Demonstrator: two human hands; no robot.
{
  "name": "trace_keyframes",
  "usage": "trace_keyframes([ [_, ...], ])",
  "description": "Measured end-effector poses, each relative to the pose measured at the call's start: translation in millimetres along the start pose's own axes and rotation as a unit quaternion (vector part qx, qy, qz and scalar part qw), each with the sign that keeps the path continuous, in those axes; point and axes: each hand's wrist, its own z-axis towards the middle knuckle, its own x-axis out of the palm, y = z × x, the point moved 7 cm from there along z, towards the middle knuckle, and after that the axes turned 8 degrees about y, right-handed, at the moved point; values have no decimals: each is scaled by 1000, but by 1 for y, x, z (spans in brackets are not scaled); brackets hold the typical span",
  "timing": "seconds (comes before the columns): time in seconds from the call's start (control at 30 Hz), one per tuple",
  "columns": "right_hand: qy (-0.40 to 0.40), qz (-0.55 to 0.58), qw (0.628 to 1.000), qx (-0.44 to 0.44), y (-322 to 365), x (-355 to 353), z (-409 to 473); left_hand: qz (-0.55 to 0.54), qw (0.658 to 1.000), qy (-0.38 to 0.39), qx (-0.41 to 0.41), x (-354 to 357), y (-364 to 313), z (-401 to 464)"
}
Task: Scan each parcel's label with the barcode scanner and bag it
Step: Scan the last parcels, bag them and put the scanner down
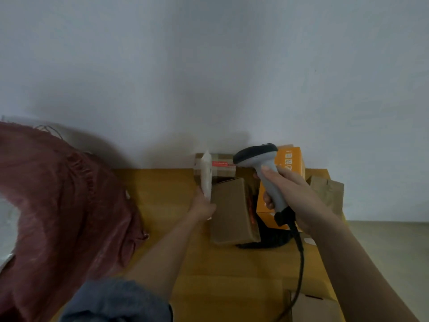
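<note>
My left hand (201, 205) holds a thin white parcel (206, 175) upright on edge over the wooden table (162, 189). My right hand (293, 194) grips the handle of a grey barcode scanner (260, 159), its dark head pointing left toward the white parcel. A red scan line (220, 163) falls on a taped cardboard box (220, 168) by the wall, just behind the parcel. A plain brown box (232, 210) lies between my hands. A large dark red bag (58, 205) fills the left side.
An orange printed box (291, 163) stands behind the scanner by the wall. The scanner's black stand (267, 240) and cable (300, 263) sit near the brown box. A brown paper bag (329, 191) stands at the table's right edge. Another cardboard box (313, 307) is at the near right.
</note>
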Motion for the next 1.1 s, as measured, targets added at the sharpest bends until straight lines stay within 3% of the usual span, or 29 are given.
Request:
trace_keyframes([
  [0.1,10,12,1000,-13,9,2,-7,-137,988,-45,-57,-18,12,-14],
  [0.27,45,19,998,-30,25,12,-26,-315,946,-48,-63,-46,20,-55],
  [0.57,139,26,988,-67,54,47,-84,-434,895,-98,-8,-78,17,-171],
  [0.77,213,7,973,-89,68,76,-130,-537,838,-67,72,-92,14,-241],
  [1.1,197,-24,970,-142,88,88,-198,-612,767,-38,188,-138,4,-274],
])
